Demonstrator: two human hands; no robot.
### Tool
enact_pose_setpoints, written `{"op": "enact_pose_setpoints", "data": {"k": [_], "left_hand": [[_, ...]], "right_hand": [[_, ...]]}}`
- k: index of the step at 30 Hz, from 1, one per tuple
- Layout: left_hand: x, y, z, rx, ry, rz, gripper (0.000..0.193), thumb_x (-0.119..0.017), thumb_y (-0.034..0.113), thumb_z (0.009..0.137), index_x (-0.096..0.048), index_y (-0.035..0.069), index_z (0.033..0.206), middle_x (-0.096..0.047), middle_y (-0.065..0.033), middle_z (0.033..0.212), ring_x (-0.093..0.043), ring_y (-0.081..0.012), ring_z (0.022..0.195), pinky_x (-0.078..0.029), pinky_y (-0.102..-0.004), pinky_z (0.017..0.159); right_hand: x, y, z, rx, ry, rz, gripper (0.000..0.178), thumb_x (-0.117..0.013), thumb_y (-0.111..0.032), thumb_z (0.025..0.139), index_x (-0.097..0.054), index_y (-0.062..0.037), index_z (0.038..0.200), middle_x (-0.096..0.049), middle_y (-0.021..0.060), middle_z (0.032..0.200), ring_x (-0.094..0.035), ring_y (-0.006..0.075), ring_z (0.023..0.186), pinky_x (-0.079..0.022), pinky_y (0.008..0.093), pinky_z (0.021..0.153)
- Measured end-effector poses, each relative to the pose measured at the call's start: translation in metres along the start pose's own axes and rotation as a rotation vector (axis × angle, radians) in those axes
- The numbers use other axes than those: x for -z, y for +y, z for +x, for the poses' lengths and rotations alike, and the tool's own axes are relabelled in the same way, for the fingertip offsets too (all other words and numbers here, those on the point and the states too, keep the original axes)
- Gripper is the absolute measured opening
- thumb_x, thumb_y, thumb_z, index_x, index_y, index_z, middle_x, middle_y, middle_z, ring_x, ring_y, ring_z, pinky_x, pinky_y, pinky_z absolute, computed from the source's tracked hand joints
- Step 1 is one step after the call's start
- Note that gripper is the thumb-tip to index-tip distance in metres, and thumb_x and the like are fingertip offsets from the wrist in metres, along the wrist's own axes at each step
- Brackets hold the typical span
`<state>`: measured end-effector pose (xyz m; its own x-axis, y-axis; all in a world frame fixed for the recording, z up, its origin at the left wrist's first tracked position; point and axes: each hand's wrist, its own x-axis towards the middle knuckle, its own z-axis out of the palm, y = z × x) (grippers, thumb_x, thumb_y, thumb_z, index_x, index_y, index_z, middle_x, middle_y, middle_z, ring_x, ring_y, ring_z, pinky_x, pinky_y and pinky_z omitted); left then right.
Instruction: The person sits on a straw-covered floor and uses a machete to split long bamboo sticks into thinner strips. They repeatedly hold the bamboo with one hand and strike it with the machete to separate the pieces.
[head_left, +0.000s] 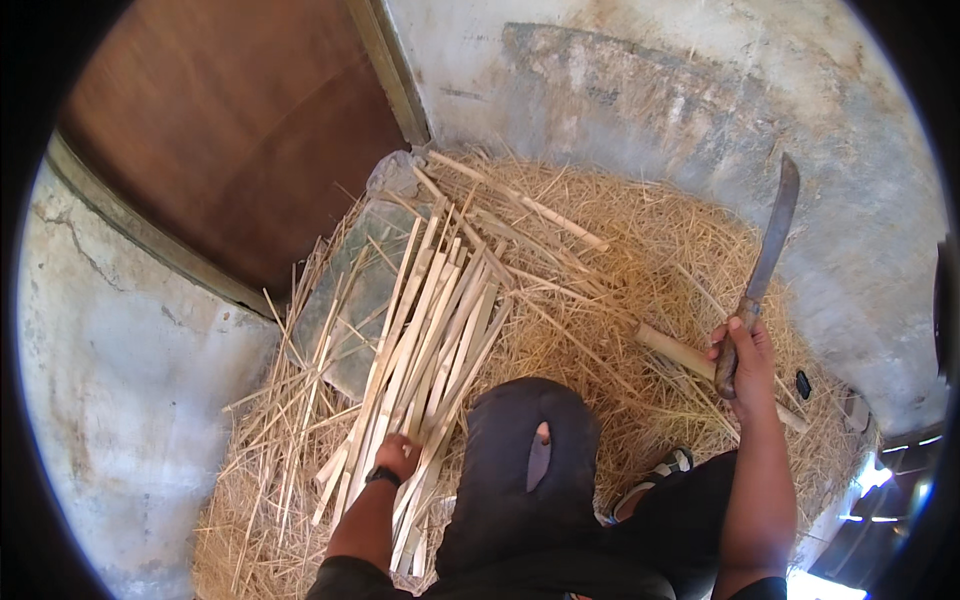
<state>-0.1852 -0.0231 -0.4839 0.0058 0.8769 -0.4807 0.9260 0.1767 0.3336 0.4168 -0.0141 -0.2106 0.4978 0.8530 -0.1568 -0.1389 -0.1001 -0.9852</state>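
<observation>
My right hand (pixel 752 362) is wrapped round the handle of a machete (pixel 772 238). Its long curved blade points up and away, above the straw and in front of the wall. Low on the left, my left hand (pixel 399 456) rests at a pile of split bamboo strips (pixel 440 300) with its fingers curled in on a strip. The fingertips are partly hidden. Pale and long, the strips lie side by side and slant up to the right, beside my knee.
Loose straw (pixel 640 240) covers the floor. A grey stone slab (pixel 345 285) lies under the pile's left side. A bamboo pole (pixel 675 350) runs toward my right hand. Behind are a brown door (pixel 240 120) and a worn plaster wall (pixel 640 90). My bent knee (pixel 500 450) rises between my hands.
</observation>
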Motion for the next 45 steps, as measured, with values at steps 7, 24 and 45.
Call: {"op": "enact_pose_setpoints", "data": {"k": [7, 24, 45], "left_hand": [[-0.035, 0.074, 0.022, 0.297, -0.064, 0.326, 0.058, -0.058, 0.047, 0.100, -0.051, 0.008, 0.143, -0.053, -0.0147, 0.143, -0.051, -0.0330, 0.137, -0.045, -0.0492, 0.110], [0.198, 0.130, -0.131, -0.216, 0.890, -0.053, 0.037, -0.061, 0.023, 0.105, -0.058, 0.002, 0.135, -0.065, -0.0124, 0.081, -0.058, -0.0178, 0.070, -0.050, -0.0346, 0.067], [0.259, 0.354, -0.120, -0.775, 0.881, -0.072, 0.025, -0.052, 0.016, 0.103, -0.064, 0.001, 0.120, -0.068, -0.0246, 0.096, -0.067, -0.0420, 0.090, -0.052, -0.0451, 0.078]], "right_hand": [[0.013, 0.001, 0.002, 0.023, 0.045, 0.005, 0.023, -0.065, -0.027, 0.102, -0.055, -0.0084, 0.112, -0.067, 0.0059, 0.090, -0.066, 0.0162, 0.073, -0.052, 0.0287, 0.063], [0.045, -0.061, 0.000, 0.309, -0.041, -0.025, 0.034, -0.073, -0.029, 0.096, -0.057, -0.0013, 0.107, -0.062, 0.0054, 0.082, -0.060, 0.0136, 0.068, -0.048, 0.0303, 0.062], [0.060, -0.056, -0.001, 0.298, 0.047, -0.077, 0.037, -0.064, -0.025, 0.100, -0.049, -0.0012, 0.124, -0.061, 0.0097, 0.085, -0.060, 0.0200, 0.070, -0.048, 0.0390, 0.064]]}}
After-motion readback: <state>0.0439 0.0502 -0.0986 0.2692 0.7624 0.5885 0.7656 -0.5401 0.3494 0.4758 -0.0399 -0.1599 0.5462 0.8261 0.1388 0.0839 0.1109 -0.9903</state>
